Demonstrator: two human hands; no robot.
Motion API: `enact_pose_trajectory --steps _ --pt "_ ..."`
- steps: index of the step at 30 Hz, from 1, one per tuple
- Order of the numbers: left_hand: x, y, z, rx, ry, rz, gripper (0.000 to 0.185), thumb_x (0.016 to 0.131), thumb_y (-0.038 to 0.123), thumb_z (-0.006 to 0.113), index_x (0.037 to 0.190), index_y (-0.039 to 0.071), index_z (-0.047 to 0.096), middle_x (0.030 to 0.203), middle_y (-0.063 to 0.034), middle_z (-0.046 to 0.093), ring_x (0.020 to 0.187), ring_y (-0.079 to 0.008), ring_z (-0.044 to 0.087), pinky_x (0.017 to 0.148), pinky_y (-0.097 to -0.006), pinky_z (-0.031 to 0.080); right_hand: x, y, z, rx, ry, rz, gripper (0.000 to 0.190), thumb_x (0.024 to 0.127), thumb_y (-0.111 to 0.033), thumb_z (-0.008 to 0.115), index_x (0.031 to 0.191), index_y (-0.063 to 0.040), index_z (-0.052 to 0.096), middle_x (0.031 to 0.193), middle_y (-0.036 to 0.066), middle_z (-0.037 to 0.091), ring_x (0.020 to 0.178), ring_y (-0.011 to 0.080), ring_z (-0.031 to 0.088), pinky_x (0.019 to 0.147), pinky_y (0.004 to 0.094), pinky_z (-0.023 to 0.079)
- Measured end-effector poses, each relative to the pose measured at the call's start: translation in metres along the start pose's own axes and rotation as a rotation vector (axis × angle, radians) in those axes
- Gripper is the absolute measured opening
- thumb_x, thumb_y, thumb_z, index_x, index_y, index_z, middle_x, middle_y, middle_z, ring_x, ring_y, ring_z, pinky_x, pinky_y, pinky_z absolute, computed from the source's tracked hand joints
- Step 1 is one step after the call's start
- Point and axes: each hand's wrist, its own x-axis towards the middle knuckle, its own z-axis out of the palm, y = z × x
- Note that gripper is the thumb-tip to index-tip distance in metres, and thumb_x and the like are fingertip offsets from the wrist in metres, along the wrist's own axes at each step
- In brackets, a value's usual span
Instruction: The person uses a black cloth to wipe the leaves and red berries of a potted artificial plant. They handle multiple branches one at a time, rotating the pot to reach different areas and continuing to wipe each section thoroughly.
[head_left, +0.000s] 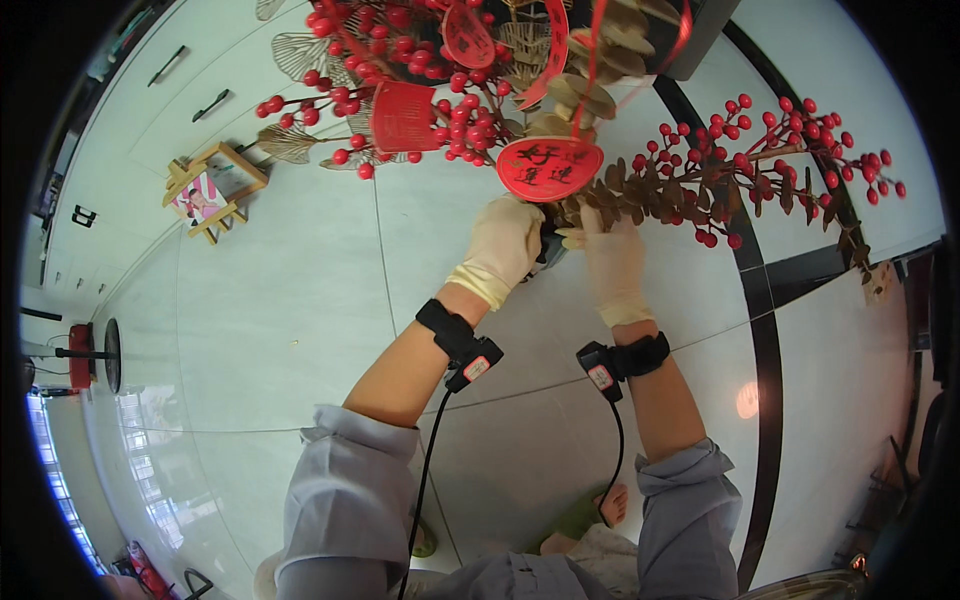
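Both hands wear pale, thin gloves. My left hand (504, 238) is closed around a dark, partly hidden holder (553, 249) at the foot of an artificial flower arrangement. On the other side, my right hand (616, 259) is at the lower stems, its fingers partly behind a brown-leaved eucalyptus branch (626, 196); its grip is hidden. Red berry sprays (472, 127) and gold openwork leaves (289, 142) spread above the hands. A round red tag (550, 169) with writing hangs just over the left knuckles. Another berry spray (799, 142) reaches far right.
A small wooden easel with a picture (201, 201) and a wooden frame (232, 171) stand at the left by white drawers (142, 127). Dark bands (766, 405) cross the pale tiled floor (300, 300). Cables (426, 465) run from black wrist straps (450, 330).
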Motion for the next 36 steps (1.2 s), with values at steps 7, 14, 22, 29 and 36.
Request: enact_pose_trajectory --steps 7,14,22,29,36 --pt "-0.030 -0.007 -0.041 -0.408 0.084 -0.369 0.016 0.095 0.008 0.051 0.101 -0.005 0.059 0.076 -0.0089 0.063 0.068 -0.0167 0.059 0.063 -0.0285 0.048 -0.046 -0.002 -0.006 0.173 0.171 0.143 0.037 0.085 -0.032 0.069 0.105 -0.002 0.063 0.100 0.009 0.062 0.096 0.0216 0.058 0.085 0.0344 0.044" --pt "-0.036 0.032 -0.115 -0.592 -0.354 -0.591 0.022 0.093 0.009 0.052 0.110 -0.002 0.059 0.081 -0.0035 0.064 0.074 -0.0114 0.059 0.070 -0.0279 0.050 -0.106 -0.048 0.050 1.081 -0.471 0.487 0.055 0.097 -0.050 0.047 0.133 -0.008 0.044 0.122 0.008 0.054 0.112 0.0177 0.053 0.092 0.0334 0.044" --pt "0.014 0.097 -0.231 -0.292 -0.043 -0.556 0.020 0.090 0.014 0.059 0.103 0.000 0.065 0.083 -0.0067 0.068 0.068 -0.0151 0.066 0.060 -0.0278 0.050 -0.094 -0.127 0.083 1.399 -0.357 0.279 0.039 0.097 -0.035 0.053 0.119 -0.003 0.050 0.113 0.008 0.057 0.102 0.0191 0.060 0.082 0.0361 0.055" --pt "0.089 0.082 -0.208 0.627 0.275 -0.258 0.037 0.072 0.039 0.078 0.087 0.007 0.070 0.071 -0.0130 0.066 0.068 -0.0327 0.066 0.060 -0.0407 0.052 -0.112 -0.166 0.092 1.228 0.072 0.181 0.041 0.096 -0.035 0.051 0.111 0.003 0.054 0.104 0.009 0.059 0.096 0.0130 0.058 0.080 0.0271 0.051" --pt "0.103 0.066 -0.202 0.591 0.312 -0.210 0.025 0.070 0.028 0.079 0.080 0.007 0.071 0.065 -0.0142 0.064 0.065 -0.0318 0.064 0.060 -0.0405 0.051 -0.112 -0.167 0.084 0.958 0.112 0.034 0.039 0.098 -0.036 0.048 0.108 0.001 0.053 0.099 0.004 0.057 0.084 0.0114 0.050 0.077 0.0281 0.044"
